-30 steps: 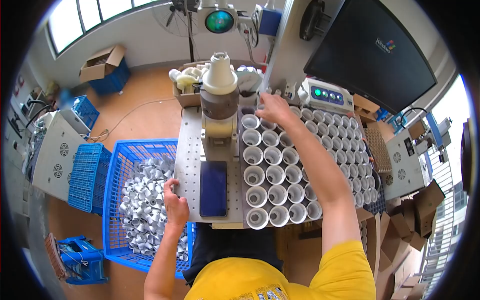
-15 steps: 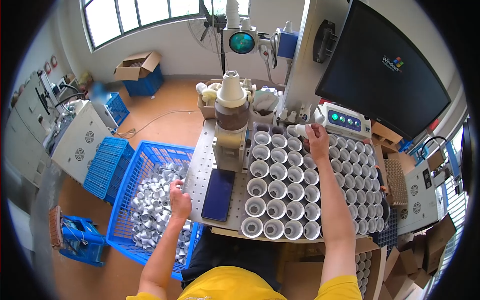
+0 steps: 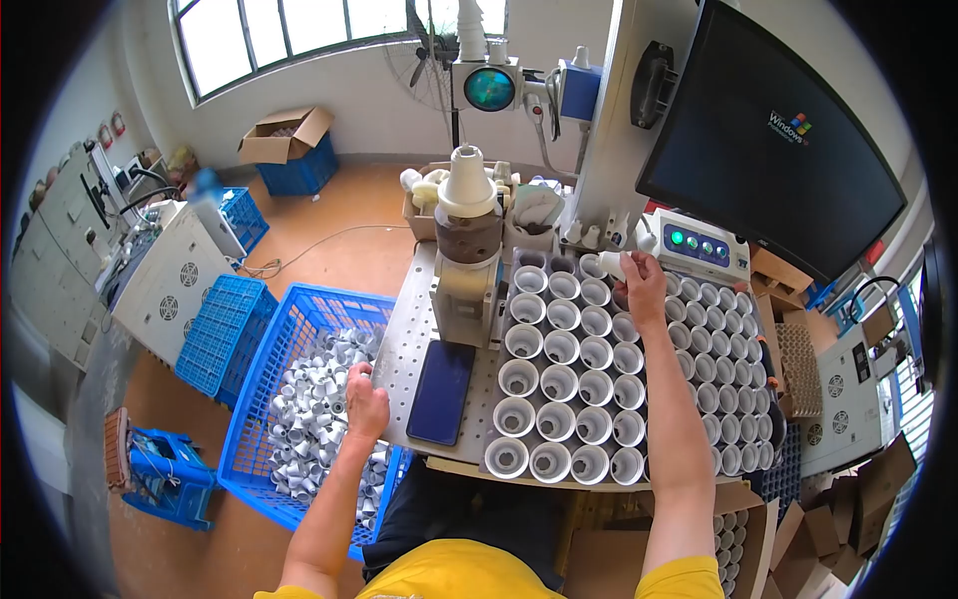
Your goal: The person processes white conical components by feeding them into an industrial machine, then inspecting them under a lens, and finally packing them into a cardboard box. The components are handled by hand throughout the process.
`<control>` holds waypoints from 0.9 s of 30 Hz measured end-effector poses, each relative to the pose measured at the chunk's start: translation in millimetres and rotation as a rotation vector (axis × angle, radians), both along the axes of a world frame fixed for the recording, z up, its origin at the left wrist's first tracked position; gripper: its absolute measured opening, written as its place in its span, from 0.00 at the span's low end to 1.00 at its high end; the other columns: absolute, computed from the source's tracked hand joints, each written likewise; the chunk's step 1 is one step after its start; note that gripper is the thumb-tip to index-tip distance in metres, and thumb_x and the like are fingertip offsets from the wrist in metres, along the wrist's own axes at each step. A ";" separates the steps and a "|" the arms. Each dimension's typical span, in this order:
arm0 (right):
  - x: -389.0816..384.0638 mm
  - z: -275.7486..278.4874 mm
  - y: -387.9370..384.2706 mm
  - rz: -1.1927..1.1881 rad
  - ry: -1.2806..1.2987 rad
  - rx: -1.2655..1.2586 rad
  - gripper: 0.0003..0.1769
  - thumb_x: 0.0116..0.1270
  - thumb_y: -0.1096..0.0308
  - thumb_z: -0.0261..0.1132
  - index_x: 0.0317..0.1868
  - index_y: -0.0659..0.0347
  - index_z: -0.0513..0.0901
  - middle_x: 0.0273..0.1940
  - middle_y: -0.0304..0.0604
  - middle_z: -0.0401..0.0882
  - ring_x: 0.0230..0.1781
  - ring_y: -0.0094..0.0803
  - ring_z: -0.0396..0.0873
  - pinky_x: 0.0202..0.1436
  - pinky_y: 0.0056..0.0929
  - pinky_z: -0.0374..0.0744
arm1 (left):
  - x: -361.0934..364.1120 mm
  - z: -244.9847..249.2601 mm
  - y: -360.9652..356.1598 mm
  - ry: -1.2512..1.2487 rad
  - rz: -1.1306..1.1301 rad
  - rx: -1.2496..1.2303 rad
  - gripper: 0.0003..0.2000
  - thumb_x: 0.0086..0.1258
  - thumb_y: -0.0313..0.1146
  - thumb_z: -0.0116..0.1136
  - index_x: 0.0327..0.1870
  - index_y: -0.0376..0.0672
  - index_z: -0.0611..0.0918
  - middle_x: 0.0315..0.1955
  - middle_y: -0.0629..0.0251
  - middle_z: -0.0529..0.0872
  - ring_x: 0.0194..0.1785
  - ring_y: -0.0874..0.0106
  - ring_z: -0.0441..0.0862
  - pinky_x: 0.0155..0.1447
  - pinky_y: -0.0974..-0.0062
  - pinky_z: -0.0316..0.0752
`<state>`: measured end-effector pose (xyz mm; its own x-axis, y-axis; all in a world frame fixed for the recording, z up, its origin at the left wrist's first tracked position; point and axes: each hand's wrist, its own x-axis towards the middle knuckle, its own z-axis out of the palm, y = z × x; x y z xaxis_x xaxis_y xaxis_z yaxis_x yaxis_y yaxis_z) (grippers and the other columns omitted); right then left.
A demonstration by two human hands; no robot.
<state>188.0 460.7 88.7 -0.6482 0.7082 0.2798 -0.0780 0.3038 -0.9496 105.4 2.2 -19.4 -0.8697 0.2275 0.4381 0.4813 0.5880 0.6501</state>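
My right hand (image 3: 644,285) pinches a white cup-shaped plastic part (image 3: 611,265), tilted on its side, over the back rows of a tray. Rows of similar white cups (image 3: 561,347) stand upright in that tray, and my right forearm hides some of them. To the left, my left hand (image 3: 367,401) is closed with curled fingers, by the edge of the perforated metal table (image 3: 397,364). Whether it holds anything is hidden. Below it, a blue plastic basket (image 3: 251,424) contains many small grey-white conical parts (image 3: 317,399).
A dark phone (image 3: 440,392) lies between the basket and the tray. Behind it stands a machine fixture with a white cone (image 3: 467,185) on top. A control box (image 3: 699,245) with green lights and a large monitor (image 3: 778,140) are at the right back.
The whole view has shifted slightly right. Both hands keep nearly the same places, the right one still pinching the white cup-shaped part.
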 end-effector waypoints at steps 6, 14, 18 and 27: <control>1.0 1.9 -2.7 -0.005 0.020 -0.012 0.21 0.66 0.55 0.64 0.47 0.66 0.77 0.35 0.41 0.81 0.27 0.21 0.77 0.29 0.18 0.77 | 1.8 6.3 2.5 -0.069 0.042 -0.032 0.16 0.49 0.19 0.48 0.41 0.22 0.75 0.46 0.38 0.76 0.52 0.44 0.74 0.60 0.60 0.68; -0.9 -0.8 0.0 0.000 0.021 -0.009 0.20 0.66 0.56 0.65 0.46 0.66 0.77 0.34 0.40 0.81 0.27 0.20 0.77 0.28 0.17 0.76 | 3.0 7.9 2.2 -0.040 0.024 -0.046 0.19 0.47 0.18 0.46 0.44 0.24 0.75 0.45 0.40 0.77 0.52 0.47 0.75 0.60 0.62 0.67; -0.4 1.3 -1.7 -0.003 0.014 -0.004 0.21 0.66 0.55 0.65 0.46 0.67 0.77 0.34 0.41 0.82 0.27 0.20 0.77 0.29 0.19 0.77 | 4.5 10.2 3.1 -0.074 0.030 -0.023 0.17 0.48 0.18 0.47 0.41 0.20 0.75 0.45 0.38 0.77 0.53 0.46 0.74 0.61 0.62 0.67; -0.4 -1.1 -0.2 -0.006 0.014 0.023 0.23 0.64 0.54 0.66 0.47 0.68 0.78 0.35 0.43 0.82 0.29 0.24 0.79 0.31 0.22 0.79 | 4.7 15.6 3.6 -0.109 0.030 -0.054 0.18 0.47 0.18 0.46 0.42 0.21 0.75 0.45 0.38 0.76 0.52 0.45 0.75 0.60 0.62 0.67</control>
<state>187.6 460.5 87.7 -0.6401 0.7053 0.3048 -0.0894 0.3257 -0.9412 110.0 5.8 -3.8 -0.9181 0.2215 0.3285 0.3914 0.6362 0.6648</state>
